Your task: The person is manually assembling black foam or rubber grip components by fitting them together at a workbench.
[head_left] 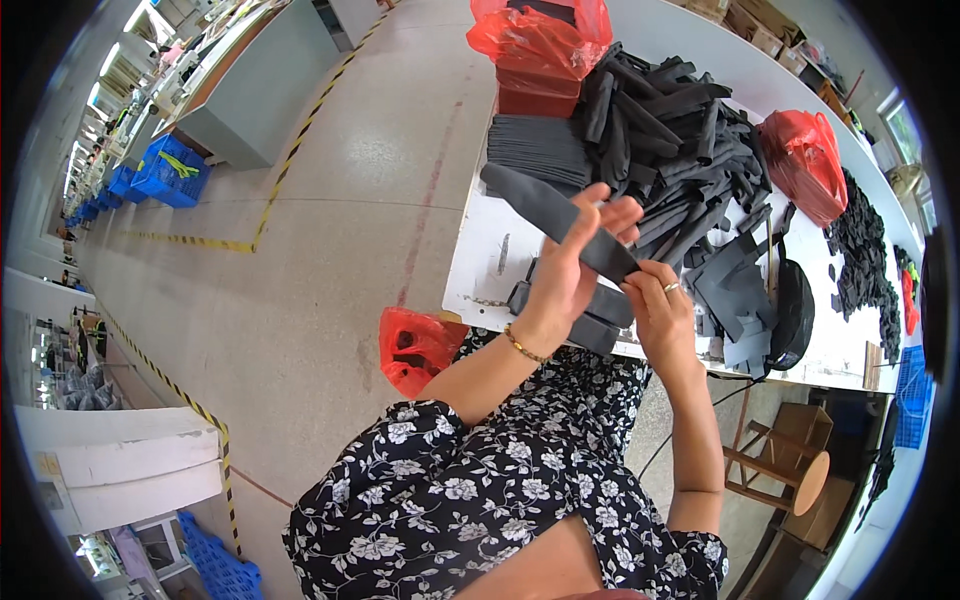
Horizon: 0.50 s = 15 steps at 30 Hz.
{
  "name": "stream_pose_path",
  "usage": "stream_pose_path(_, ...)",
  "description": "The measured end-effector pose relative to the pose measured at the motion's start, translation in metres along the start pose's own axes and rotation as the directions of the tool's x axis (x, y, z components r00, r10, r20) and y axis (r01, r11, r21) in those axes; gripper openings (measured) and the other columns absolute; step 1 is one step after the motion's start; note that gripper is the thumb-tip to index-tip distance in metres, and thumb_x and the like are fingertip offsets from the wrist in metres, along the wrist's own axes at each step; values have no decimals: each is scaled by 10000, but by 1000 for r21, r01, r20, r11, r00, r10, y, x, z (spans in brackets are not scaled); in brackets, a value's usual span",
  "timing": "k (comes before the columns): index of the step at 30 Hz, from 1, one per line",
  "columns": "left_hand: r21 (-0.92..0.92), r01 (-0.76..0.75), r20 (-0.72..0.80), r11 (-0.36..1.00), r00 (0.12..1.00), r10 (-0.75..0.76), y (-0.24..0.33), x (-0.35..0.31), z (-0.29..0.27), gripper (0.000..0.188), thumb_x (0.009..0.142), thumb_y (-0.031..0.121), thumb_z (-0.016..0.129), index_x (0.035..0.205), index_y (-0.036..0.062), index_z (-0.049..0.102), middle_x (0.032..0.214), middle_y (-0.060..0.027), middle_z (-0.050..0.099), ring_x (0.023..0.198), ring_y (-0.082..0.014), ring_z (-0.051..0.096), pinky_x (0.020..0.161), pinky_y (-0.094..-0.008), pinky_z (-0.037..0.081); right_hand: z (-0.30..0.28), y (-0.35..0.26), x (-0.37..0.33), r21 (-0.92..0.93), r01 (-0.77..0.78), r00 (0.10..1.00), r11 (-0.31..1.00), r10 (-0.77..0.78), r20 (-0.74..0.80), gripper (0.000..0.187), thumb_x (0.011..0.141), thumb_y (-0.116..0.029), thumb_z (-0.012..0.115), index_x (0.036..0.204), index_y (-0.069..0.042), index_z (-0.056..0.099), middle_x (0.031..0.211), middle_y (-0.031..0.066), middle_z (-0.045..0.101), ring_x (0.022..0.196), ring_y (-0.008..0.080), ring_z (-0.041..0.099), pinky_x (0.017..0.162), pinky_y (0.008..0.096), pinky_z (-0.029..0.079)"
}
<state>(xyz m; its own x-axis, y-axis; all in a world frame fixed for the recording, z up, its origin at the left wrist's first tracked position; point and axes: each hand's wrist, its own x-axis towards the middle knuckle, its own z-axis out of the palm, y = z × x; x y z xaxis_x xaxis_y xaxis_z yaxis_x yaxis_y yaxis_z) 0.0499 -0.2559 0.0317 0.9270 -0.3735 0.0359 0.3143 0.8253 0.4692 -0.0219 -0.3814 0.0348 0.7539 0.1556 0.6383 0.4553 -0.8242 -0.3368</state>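
Observation:
A long dark grey strip of flat material [530, 198] is held slantwise over the front of the white table [478, 250]. It passes between the thumb and the stretched fingers of my left hand [565, 285], its far end sticking out to the left. My right hand [664, 318] pinches the near end, thumb and index finger together. Under my hands, dark folded pieces [597, 332] lie at the table's front edge. Beyond them are a neat stack of dark strips [535, 150] and a big loose heap of dark rolled pieces [660, 130].
Red plastic bags stand on the table, one at the back [540, 45] and one at the right [805, 165]. Flat grey pieces [735, 285] and a black rounded object [793, 315] lie to the right. A red bag [412, 350] is left of me; a wooden stool [808, 480] stands lower right.

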Motion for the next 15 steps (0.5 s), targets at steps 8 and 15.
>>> stream_pose_path(8,-70,-62,88,996,994,68,-15,-10,-2,303,996,292,497,1097,13,559,968,-125,686,1090,-305,623,1055,-437,425,-10,-5,13,44,147,989,988,-146,-21,258,696,88,698,915,11,585,947,127,572,716,297,578,588,379,485)
stream_pose_path(15,-120,-30,78,992,996,40,-22,-16,-2,280,996,268,509,1075,10,586,966,-131,699,1097,-279,628,977,-372,479,-3,-4,12,74,165,986,984,-163,-29,288,652,95,693,908,10,592,945,128,571,731,298,589,595,384,494)
